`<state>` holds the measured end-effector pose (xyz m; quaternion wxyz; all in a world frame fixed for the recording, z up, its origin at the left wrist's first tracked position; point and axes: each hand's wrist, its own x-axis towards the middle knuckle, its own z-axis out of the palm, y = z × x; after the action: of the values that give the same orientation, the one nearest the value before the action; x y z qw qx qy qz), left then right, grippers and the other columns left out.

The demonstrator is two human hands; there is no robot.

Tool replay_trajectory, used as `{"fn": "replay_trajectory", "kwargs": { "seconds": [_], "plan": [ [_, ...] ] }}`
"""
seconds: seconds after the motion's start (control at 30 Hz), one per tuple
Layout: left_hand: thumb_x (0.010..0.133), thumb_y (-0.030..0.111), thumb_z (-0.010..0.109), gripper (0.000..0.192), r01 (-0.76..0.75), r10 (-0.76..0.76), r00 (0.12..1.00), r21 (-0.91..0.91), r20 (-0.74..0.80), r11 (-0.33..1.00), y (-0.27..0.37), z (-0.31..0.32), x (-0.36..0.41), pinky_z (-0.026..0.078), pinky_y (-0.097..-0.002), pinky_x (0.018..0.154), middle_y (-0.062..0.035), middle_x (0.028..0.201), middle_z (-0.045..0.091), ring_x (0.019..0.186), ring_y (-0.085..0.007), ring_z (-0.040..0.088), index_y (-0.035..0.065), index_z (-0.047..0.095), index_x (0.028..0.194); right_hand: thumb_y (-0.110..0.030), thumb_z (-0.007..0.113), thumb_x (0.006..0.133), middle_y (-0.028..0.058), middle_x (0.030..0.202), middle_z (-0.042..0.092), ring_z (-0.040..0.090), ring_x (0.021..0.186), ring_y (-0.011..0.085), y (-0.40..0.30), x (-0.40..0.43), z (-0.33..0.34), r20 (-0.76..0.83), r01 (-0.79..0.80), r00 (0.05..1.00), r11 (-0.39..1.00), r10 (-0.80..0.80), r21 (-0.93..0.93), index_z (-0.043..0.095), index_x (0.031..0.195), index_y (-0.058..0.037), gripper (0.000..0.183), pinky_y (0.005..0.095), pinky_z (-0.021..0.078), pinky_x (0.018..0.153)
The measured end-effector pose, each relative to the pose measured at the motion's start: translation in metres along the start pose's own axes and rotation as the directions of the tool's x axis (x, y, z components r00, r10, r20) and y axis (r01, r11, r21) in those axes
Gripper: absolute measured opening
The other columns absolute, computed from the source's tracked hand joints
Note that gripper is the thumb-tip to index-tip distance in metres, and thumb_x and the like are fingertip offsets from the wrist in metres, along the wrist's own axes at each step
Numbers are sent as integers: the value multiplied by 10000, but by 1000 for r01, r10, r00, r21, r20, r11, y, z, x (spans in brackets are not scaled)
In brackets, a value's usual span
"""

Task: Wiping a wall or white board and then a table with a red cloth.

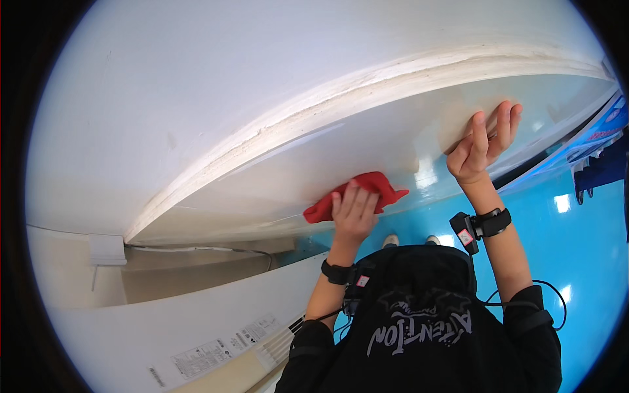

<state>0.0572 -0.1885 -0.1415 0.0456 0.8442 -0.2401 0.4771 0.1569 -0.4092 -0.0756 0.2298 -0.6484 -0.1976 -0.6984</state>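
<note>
My left hand [355, 214] is pressed over a crumpled red cloth [377, 182], which lies against the glossy tiled lower wall [295, 167]. Its fingers are spread across the cloth, and folds of red stick out on both sides. My right hand [484, 142] is raised by the same tiles further right, with fingers apart and nothing in it. Whether it touches the tiles I cannot tell. A black strap with a small device [479, 228] sits on my right wrist, and a similar strap [339, 271] on my left.
A rough, chipped ledge [304, 118] runs along the top of the tiles, below a white wall [186, 73]. At lower left stands a white appliance [137, 334] bearing labels and a grille, with a cable [206, 249] behind it. Another person's leg [602, 169] shows over the blue floor [580, 236].
</note>
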Motion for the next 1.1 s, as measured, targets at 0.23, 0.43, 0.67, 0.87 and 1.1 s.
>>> {"fn": "replay_trajectory", "kwargs": {
  "seconds": [0.23, 0.43, 0.67, 0.87, 1.1],
  "plan": [
    [706, 26, 487, 193, 75, -79, 995, 71, 58, 995, 4, -5, 3, 168, -526, 1023, -137, 1065, 563, 1125, -363, 477, 54, 600, 861, -23, 377, 682, 211, 1301, 391, 262, 1273, 388, 4, -1, -1, 26, 0, 1000, 1000, 1, -9, 580, 1115, -95, 483, 449, 152, 1058],
    [726, 20, 524, 216, 185, -180, 972, 19, -152, 983, -1, -20, 26, 169, -581, 999, -185, 1108, 526, 1120, -453, 445, -10, 556, 937, -28, 372, 690, 212, 1300, 391, 265, 1272, 386, 4, 3, -3, 13, -7, 1000, 1000, 7, -27, 580, 1112, -94, 475, 449, 152, 1058],
    [673, -35, 466, 354, 83, -86, 988, 31, 126, 996, 5, -17, 13, 215, -587, 981, -235, 1188, 472, 1148, -452, 406, -63, 534, 1019, 10, 327, 747, 241, 1343, 299, 207, 1290, 402, 1, 6, -7, 133, 50, 990, 996, -41, -69, 458, 1214, -6, 485, 485, 188, 1050],
    [663, -32, 472, 375, 204, -204, 979, -44, 1, 978, 7, -26, 37, 242, -564, 979, -239, 1162, 489, 1144, -455, 411, -74, 534, 1030, 4, 343, 721, 213, 1331, 339, 236, 1285, 386, 7, 0, -2, 71, 18, 997, 998, -14, -53, 510, 1179, -50, 490, 465, 171, 1055],
    [645, -62, 432, 437, 202, -196, 976, -58, 94, 978, 6, -27, 32, 219, -568, 990, -227, 1179, 482, 1172, -441, 393, -77, 528, 1070, 38, 366, 743, 234, 1334, 322, 230, 1286, 392, 4, 3, -9, 187, 4, 982, 997, 9, -71, 481, 1203, -16, 477, 478, 199, 1045]
  ]
}}
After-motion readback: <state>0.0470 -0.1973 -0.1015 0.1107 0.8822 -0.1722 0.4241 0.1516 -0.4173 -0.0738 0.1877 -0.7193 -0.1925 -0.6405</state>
